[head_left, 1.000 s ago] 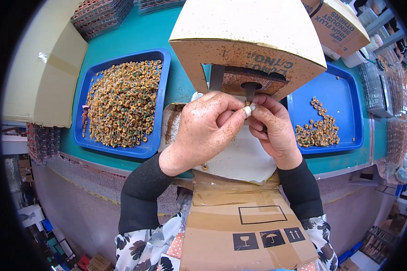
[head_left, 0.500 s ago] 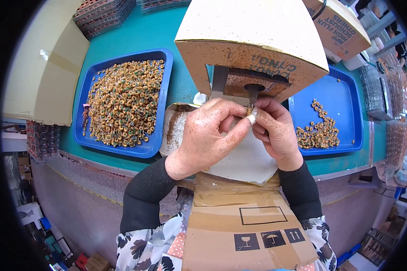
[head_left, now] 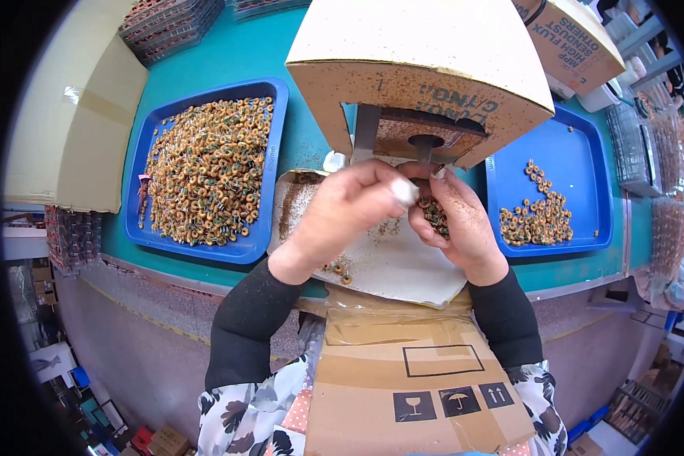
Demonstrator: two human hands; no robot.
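A handful of small copper rings [head_left: 433,215] is cupped in the curled right hand [head_left: 457,228], directly under the dark nozzle [head_left: 425,143] of the cardboard-covered machine [head_left: 425,61], while the left hand [head_left: 349,209], fingers pinched shut on something white, is held touching it from the left.

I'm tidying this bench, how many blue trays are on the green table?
2. One blue tray sits on the left, heaped with small rings; the other blue tray is right, holding a small pile. More may be hidden behind the cardboard box.
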